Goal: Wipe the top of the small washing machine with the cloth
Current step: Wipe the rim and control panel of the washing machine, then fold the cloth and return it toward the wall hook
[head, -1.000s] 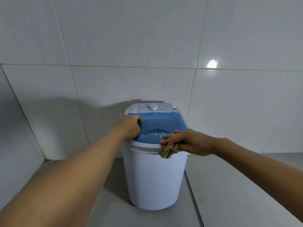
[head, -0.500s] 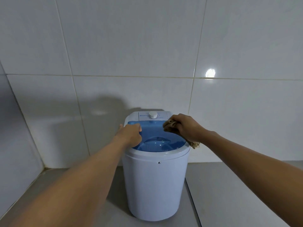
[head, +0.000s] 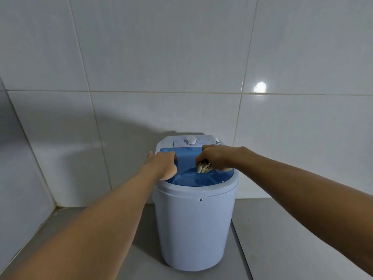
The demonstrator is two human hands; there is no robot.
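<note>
The small washing machine [head: 194, 229] is a white drum with a translucent blue lid [head: 186, 158] and a white dial [head: 191, 140] on its back panel. It stands on a grey floor against a tiled wall. My left hand [head: 161, 164] rests on the lid's left edge, fingers curled over it. My right hand [head: 217, 157] is closed on a bunched beige cloth [head: 203, 168], which presses on the middle-right of the blue lid. Part of the cloth is hidden under my fingers.
White wall tiles [head: 181, 57] rise right behind the machine and a second wall [head: 12, 158] meets them in the left corner. Grey floor [head: 292, 239] spreads to the right and in front of the drum.
My right hand has carried the cloth from the lid's front rim to its back right, then in towards the middle of the lid. My left hand has stayed on the left edge.
</note>
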